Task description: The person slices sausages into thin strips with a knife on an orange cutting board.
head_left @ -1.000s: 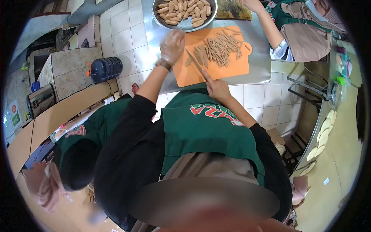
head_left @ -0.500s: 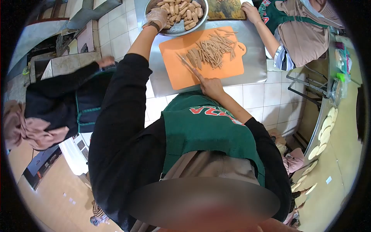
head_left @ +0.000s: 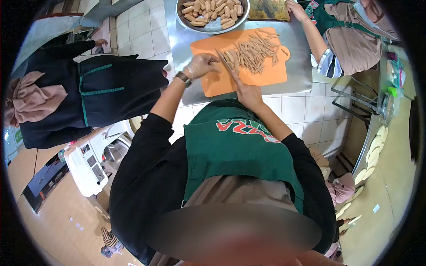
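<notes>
On the orange cutting board [head_left: 206,85] lies a heap of thin, light brown sausage strips [head_left: 256,55]. My right hand [head_left: 249,94] grips a knife [head_left: 227,65], its index finger stretched along the back of the blade. Beside the blade, at the left end of the heap, are some wider cut pieces [head_left: 231,57]. My left hand [head_left: 202,66], in a clear glove, hovers over the left part of the board with curled fingers; whatever is in them is hidden. Behind the board stands a metal bowl [head_left: 212,31] full of short whole sausages [head_left: 215,11].
A co-worker's hand [head_left: 296,9] rests by a worn, dark board [head_left: 268,11] at the back right of the metal table [head_left: 299,82]. Another person in dark clothes [head_left: 120,84] stands at my left, near a white machine [head_left: 84,170]. Flat round dough pieces [head_left: 375,146] lie along the right.
My left hand has come from the bowl to the cutting board, near the knife. The right hand keeps its hold. The person at my left has moved more fully into view.
</notes>
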A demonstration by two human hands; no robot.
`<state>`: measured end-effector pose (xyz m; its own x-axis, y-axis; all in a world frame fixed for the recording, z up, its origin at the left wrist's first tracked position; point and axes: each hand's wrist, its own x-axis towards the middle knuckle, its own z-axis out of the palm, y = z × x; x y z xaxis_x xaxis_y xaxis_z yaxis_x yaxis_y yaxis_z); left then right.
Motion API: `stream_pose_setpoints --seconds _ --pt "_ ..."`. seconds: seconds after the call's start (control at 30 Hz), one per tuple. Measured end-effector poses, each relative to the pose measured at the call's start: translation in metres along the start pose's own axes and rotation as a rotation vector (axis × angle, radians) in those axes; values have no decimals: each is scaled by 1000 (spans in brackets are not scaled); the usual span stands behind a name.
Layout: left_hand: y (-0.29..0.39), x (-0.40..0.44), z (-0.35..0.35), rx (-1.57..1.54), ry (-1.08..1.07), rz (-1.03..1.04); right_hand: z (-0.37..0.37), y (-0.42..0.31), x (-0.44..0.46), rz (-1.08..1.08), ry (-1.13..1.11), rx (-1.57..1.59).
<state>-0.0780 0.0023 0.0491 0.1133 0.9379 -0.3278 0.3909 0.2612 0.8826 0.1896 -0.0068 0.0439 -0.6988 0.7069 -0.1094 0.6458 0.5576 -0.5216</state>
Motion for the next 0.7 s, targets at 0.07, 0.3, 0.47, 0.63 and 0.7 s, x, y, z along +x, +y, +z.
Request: stream_pose_setpoints --seconds 0.07,0.3,0.47,0.63,0.7 --pt "-6 -4 26 80 110 -97 0 0 -1 -7 4 -15" --pt "-23 -1 72 60 612 -188 7 -10 -8 8 6 -34" --pt "-39 7 82 -282 638 -330 -1 -16 -8 -8 30 -32" --pt "-45 9 84 -381 638 -315 -8 -14 -4 -64 30 -38" --pt "-43 9 83 -422 597 -321 -8 -14 -3 -100 43 -32"
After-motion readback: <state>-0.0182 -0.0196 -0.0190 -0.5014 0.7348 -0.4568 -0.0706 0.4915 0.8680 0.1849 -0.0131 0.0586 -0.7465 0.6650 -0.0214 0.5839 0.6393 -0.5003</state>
